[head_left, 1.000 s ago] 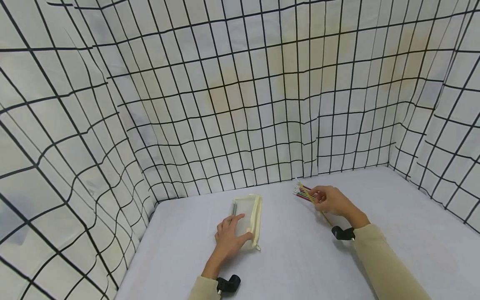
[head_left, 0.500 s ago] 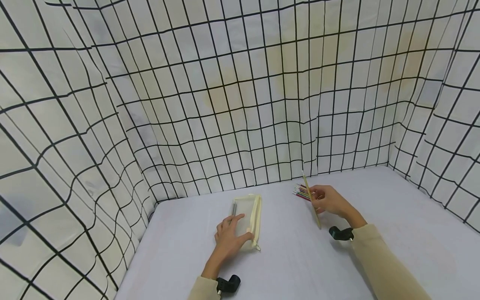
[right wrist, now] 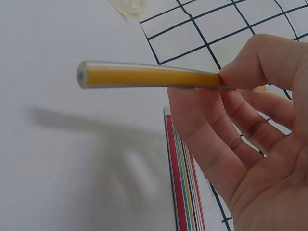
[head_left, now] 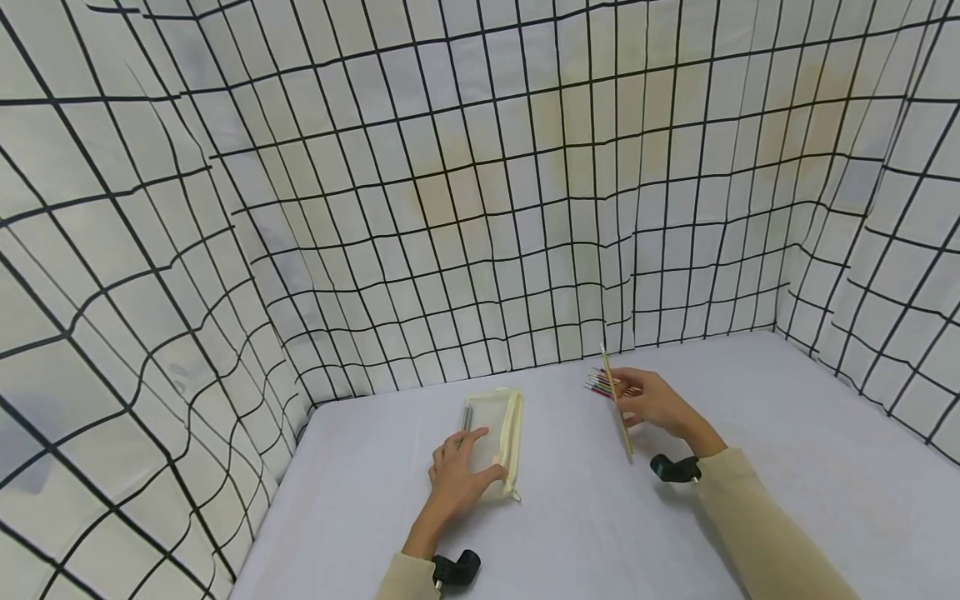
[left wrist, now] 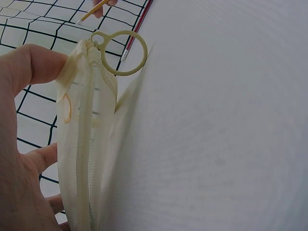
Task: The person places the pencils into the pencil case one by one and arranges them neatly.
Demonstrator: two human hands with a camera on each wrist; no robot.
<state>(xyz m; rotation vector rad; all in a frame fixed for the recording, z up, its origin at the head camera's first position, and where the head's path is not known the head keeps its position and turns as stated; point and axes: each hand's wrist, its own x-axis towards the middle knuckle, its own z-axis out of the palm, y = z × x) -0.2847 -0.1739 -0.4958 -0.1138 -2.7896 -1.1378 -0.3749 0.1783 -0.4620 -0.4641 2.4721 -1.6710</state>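
Note:
A pale yellow see-through pencil case [head_left: 491, 412] lies on the table, its zipper [left wrist: 85, 144] along the right side and a ring pull [left wrist: 145, 50] at the near end. My left hand [head_left: 457, 475] holds it, thumb at the zipper side and fingers over the left part. A grey stick [head_left: 468, 415] shows through the case. My right hand [head_left: 652, 404] pinches a yellow pencil [right wrist: 154, 76] between thumb and fingertips, raised and tilted, its white-tipped end pointing away. Beneath that hand lies a bundle of coloured pencils [head_left: 600, 383] with white ends, partly hidden by the fingers.
A white cloth covers the table [head_left: 555, 517]. White sheeting with a black grid [head_left: 480, 250] rises at the back and both sides. Each wrist carries a small black camera, the left camera [head_left: 459, 569] and the right camera [head_left: 675, 469].
My right hand has lifted the yellow pencil off the bundle, turned it more upright, and drifted slightly left with it. The left hand and the pencil case have stayed in place.

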